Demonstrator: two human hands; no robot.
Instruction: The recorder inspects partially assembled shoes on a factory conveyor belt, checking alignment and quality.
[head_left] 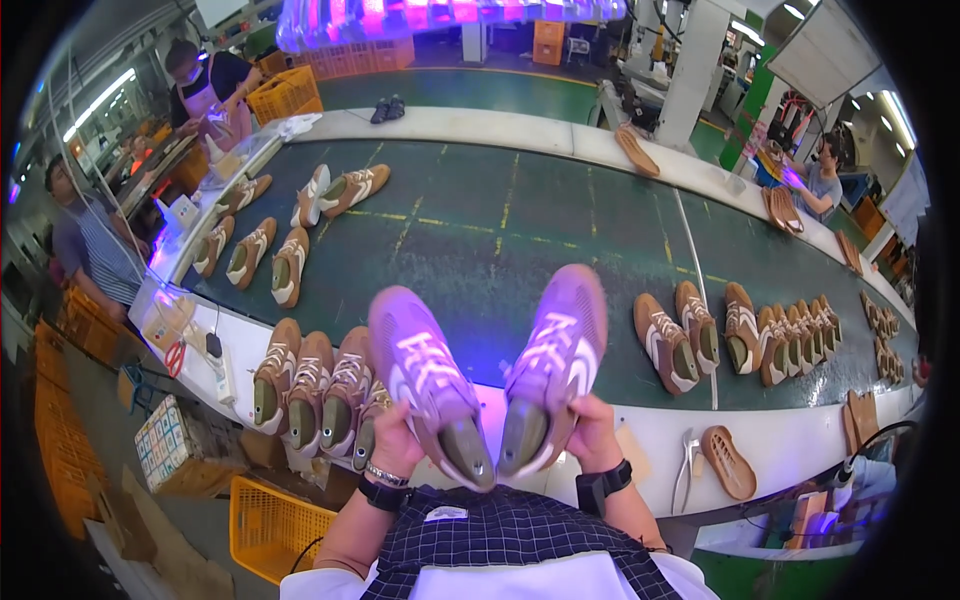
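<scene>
Left hand (395,440) closed around heel of left shoe (425,385), right hand (592,432) closed around heel of right shoe (555,365), both shoes raised toes-up side by side above conveyor belt (480,220), row of brown shoes (315,390) just left, yellow crate (275,525) below, contents not discernible.

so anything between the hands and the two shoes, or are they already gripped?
Nothing visible in between. The left hand already holds the left shoe at its heel end, and the right hand holds the right shoe the same way, both lifted above the conveyor belt.
</scene>
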